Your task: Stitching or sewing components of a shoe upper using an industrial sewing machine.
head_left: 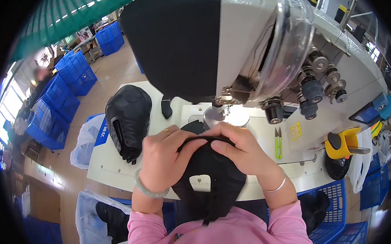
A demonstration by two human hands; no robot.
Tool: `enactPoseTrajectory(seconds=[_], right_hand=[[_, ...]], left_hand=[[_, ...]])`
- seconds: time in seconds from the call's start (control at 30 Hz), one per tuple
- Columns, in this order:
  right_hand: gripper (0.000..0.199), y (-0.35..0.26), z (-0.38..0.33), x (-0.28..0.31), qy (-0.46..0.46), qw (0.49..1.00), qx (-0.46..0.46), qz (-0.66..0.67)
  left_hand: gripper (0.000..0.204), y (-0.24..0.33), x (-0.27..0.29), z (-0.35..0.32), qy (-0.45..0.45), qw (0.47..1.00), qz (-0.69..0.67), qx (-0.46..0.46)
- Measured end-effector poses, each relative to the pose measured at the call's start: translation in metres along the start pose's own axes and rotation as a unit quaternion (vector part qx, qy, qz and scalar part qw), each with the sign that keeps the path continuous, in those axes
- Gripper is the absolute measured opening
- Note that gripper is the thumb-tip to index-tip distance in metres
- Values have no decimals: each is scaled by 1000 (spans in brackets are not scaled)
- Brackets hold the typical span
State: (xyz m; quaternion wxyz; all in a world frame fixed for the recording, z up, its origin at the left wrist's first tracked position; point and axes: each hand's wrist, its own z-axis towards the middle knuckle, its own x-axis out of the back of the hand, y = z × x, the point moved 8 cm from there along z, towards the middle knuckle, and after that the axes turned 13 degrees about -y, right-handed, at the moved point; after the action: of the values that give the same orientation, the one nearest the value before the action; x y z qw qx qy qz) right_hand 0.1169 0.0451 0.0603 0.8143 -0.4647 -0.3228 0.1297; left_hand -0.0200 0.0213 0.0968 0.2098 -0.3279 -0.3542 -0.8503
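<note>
My left hand and my right hand pinch the upper edge of a black cap-like fabric piece, thumbs on the near side. The piece hangs between my forearms, over the table's front edge, and a cut-out in it shows the white table behind. Just beyond my fingertips stands the sewing machine, its needle area lit above the metal bed. Part of the fabric reaches toward that bed; whether it touches the needle or presser foot is hidden by my hands.
A stack of black cap-like pieces lies left on the white table. Green thread snips and a yellow holder sit to the right. Bags and blue crates flank the table; more blue crates line the floor left.
</note>
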Motion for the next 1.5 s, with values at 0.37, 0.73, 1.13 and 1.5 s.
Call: enactPoseTrajectory(seconds=[0.37, 0.73, 1.13, 1.5], right_hand=[[24, 77, -58, -21, 17, 952, -91, 293], [41, 91, -85, -21, 157, 952, -135, 224], [25, 136, -140, -5, 263, 939, -217, -40], [36, 107, -146, 15, 167, 909, -252, -286]], left_hand=[[31, -47, -110, -15, -201, 826, -501, 164], [20, -50, -156, -31, -278, 736, -599, 146], [43, -81, -182, -50, -267, 710, -639, 127], [42, -77, -195, -64, -324, 731, -589, 117]])
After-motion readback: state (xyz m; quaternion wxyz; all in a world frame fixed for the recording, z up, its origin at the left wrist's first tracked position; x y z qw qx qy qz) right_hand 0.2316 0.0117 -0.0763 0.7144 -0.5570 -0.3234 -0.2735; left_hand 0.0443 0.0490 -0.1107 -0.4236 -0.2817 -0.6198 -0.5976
